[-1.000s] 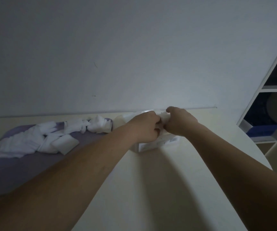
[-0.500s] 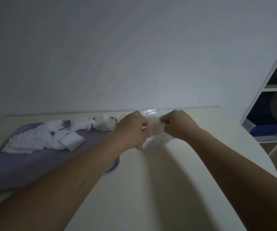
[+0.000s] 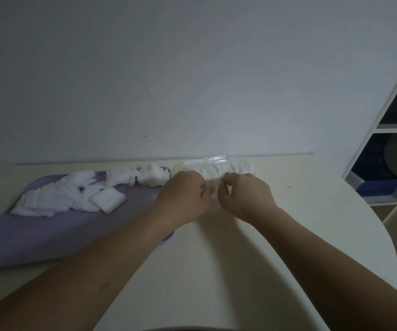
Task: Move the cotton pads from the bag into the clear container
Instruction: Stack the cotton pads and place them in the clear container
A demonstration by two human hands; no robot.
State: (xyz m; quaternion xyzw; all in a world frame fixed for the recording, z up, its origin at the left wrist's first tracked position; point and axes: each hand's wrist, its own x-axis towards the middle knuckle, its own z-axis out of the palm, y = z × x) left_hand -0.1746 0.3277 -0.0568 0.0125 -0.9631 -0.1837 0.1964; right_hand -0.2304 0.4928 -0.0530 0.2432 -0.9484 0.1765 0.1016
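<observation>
Just right of purple mat point(image 3: 49, 232): bag point(image 3: 231, 168), cotton pads point(image 3: 213, 172) inside, near edge pinched by curled fingers of left hand point(image 3: 183, 194) and right hand point(image 3: 245, 197), lately touching, now drawn apart; opening likely underway.

One wide-angle camera rides on the person's head and faces forward and down along both forearms. The left hand point(image 3: 183, 194) and right hand point(image 3: 245, 199) sit near mid-frame, at full reach from the lens. Beyond the fingers point(image 3: 233, 181) the wall point(image 3: 192, 80) fills the upper frame; nearer than them, the table point(image 3: 312, 235) fills the lower.
</observation>
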